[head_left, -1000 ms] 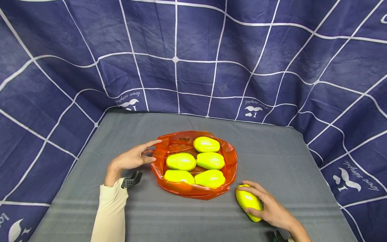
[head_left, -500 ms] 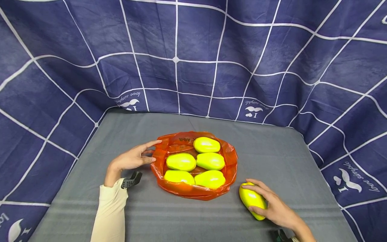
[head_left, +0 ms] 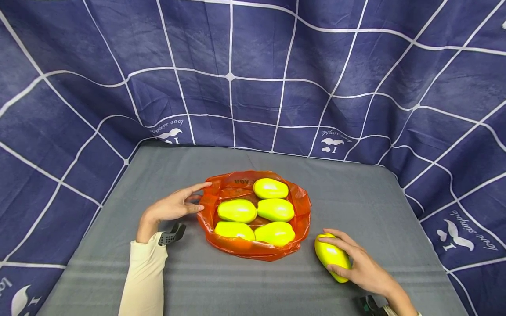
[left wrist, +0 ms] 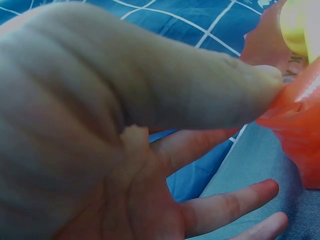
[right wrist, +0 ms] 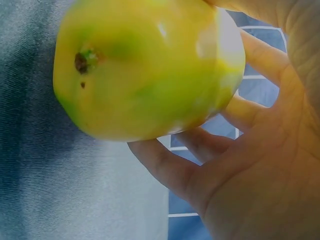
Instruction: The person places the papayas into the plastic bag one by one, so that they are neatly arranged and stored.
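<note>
A red plastic bag lies spread wide on the grey surface, with several yellow-green papayas inside. At its left rim, my left hand touches the plastic with thumb and index finger apart. The left wrist view shows the thumb tip right against the bag, the other fingers stretched out below. To the right of the bag, my right hand grips another papaya, thumb on the near side and fingers over the far side. A dark stem scar marks the end of this papaya in the right wrist view.
Grey cloth covers the tabletop. A blue curtain with a white grid hangs behind and along both sides. Each wrist wears a dark strap, such as the left wristband.
My right hand has shifted slightly right and away from me with the papaya, farther from the bag. My left hand and the bag stay where they were.
</note>
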The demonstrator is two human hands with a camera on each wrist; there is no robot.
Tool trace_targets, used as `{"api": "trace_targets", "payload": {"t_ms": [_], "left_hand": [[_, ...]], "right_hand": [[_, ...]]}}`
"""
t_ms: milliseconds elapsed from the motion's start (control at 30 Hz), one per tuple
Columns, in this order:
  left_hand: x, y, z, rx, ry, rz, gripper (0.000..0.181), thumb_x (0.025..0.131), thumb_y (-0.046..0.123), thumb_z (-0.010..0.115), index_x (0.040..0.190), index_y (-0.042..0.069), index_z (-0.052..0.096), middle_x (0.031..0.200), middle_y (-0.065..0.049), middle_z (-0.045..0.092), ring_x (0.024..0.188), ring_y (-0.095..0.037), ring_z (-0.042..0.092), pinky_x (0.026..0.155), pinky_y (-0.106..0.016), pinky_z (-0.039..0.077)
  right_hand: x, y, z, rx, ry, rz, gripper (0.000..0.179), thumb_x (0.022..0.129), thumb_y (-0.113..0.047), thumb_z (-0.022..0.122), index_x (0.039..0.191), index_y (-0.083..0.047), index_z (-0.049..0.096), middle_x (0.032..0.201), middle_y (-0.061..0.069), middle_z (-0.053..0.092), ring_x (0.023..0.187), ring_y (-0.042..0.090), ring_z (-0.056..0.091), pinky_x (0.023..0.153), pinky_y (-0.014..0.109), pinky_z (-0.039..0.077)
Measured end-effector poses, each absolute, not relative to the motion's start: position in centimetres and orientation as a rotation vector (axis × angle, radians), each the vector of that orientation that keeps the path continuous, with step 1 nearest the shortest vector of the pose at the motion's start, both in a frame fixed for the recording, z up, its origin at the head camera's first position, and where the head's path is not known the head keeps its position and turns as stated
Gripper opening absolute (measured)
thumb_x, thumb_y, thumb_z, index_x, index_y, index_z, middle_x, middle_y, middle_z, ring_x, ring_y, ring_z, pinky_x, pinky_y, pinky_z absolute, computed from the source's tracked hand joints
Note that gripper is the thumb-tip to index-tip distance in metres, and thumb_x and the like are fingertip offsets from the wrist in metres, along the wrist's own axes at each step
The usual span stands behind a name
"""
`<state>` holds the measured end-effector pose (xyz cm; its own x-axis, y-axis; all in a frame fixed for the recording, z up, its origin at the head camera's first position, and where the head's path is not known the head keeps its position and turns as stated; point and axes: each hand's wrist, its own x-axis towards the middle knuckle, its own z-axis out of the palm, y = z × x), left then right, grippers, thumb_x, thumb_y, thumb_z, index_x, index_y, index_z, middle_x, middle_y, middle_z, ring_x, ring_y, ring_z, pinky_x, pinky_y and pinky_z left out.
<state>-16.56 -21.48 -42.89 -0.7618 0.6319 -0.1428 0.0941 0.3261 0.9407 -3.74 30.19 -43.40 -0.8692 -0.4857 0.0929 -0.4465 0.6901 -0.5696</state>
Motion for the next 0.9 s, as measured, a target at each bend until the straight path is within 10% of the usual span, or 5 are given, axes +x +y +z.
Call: {"api": "trace_targets", "payload": {"t_ms": [433,900], "left_hand": [[-16.7,-21.4,-42.6,0.633,2.093,1.459,0.074,0.097,0.008,0.064,0.16,0.017,0.025,0.164,-0.02,0.02,0.144,-0.051,0.031,0.11,-0.059,0.039],[-16.7,-21.5,-42.9,0.617,2.14,1.426,0.077,0.098,0.011,0.064,0.16,0.008,0.019,0.161,-0.028,0.022,0.143,-0.052,0.032,0.109,-0.056,0.041]], "right_hand": [[-4.4,29.8,-42.5,-0.833,2.904,-0.955,0.07,0.076,-0.016,0.088,0.139,-0.025,0.057,0.148,-0.001,0.048,0.133,0.011,0.046,0.103,0.004,0.027],[-5.3,29.9,-41.6,-0.844,2.928,-0.978,0.071,0.076,-0.014,0.089,0.139,-0.023,0.058,0.149,0.001,0.046,0.133,0.013,0.046,0.102,0.006,0.029]]}}
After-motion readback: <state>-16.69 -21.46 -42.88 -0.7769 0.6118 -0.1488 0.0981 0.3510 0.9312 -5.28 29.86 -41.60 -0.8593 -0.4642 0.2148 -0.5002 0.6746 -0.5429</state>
